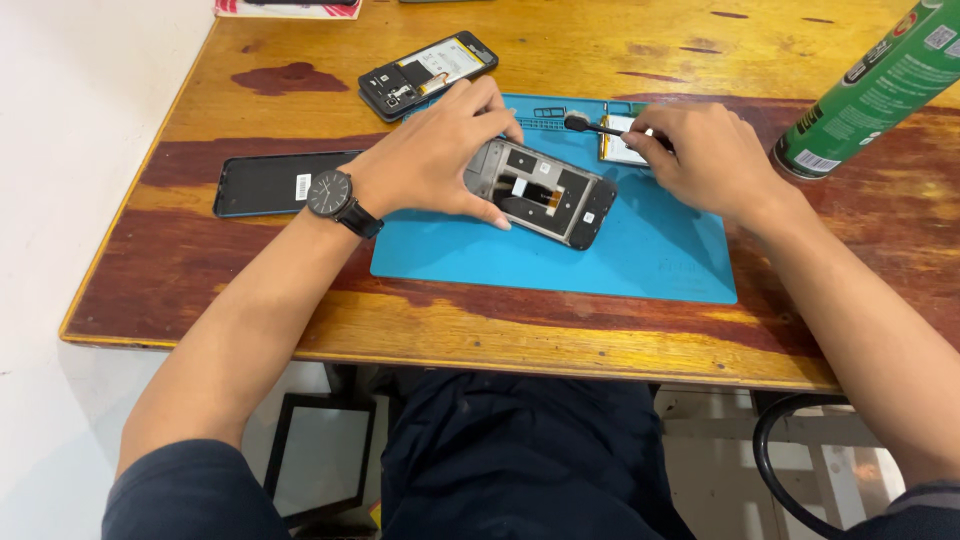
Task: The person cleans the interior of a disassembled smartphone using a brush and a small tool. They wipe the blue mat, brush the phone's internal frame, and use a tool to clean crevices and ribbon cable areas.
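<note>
An opened phone frame [541, 192], grey with dark parts showing inside, lies tilted near the middle of the frame on a blue mat [640, 255]. The left hand [440, 160] rests over its upper left end, grip closed around the frame's edges with fingers on the far side and thumb along the near side. The right hand [700, 160], just right of the frame, pinches a small dark brush [590, 125] whose head points left, above the frame's upper end; the grip is narrow, closed on the brush handle. Under that hand, partly hidden, a small pale flat part [622, 150] lies on the mat.

A black wristwatch [330, 195] sits on the left wrist. The mat lies on a wooden worktop [500, 330] with dark stains. Left of the mat, a dark flat phone panel [265, 183] lies on the wood. Towards the upper middle of the frame, another opened phone [428, 72] lies at the mat's far corner. At the upper right, a green spray can [880, 90] stands, seen leaning in the picture. Below the worktop edge, lower left, a dark-framed pane [320, 455] leans near the person's legs.
</note>
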